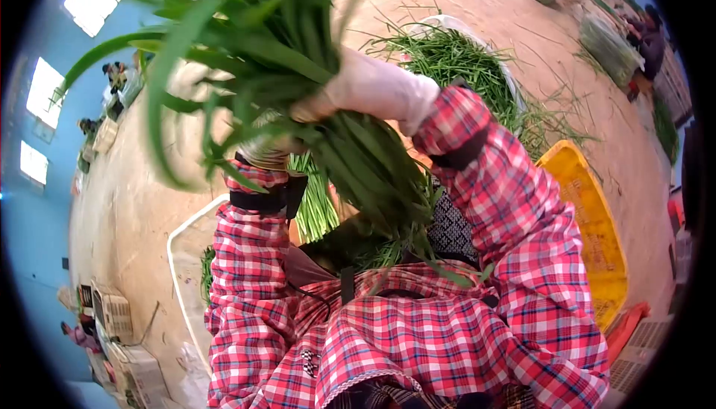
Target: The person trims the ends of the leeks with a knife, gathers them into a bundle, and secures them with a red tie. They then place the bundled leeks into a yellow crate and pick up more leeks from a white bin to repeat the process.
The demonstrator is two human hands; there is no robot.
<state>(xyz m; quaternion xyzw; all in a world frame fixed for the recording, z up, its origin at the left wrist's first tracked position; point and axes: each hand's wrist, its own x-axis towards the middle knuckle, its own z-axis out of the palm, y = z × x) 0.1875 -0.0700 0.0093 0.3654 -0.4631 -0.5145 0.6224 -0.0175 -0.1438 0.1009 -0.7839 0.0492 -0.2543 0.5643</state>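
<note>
A large bunch of long green leafy stalks [261, 43] is raised before me, its leaf ends at the upper left and blurred. My right hand [362, 92], in a pale glove, is wrapped round the middle of the bunch. Behind the leaves is my left hand [270, 148], mostly hidden, close to the bunch's underside; its fingers do not show. Part of the bunch hangs down toward my lap. Below my left wrist lie straight green stalks [317, 200], side by side.
A white-rimmed container [514, 84] heaped with loose green stalks [455, 58] stands ahead. To the right is a yellow crate [589, 222]; a white-edged container [179, 260] is at left. Other people [652, 43] sit farther off near bagged greens [608, 47].
</note>
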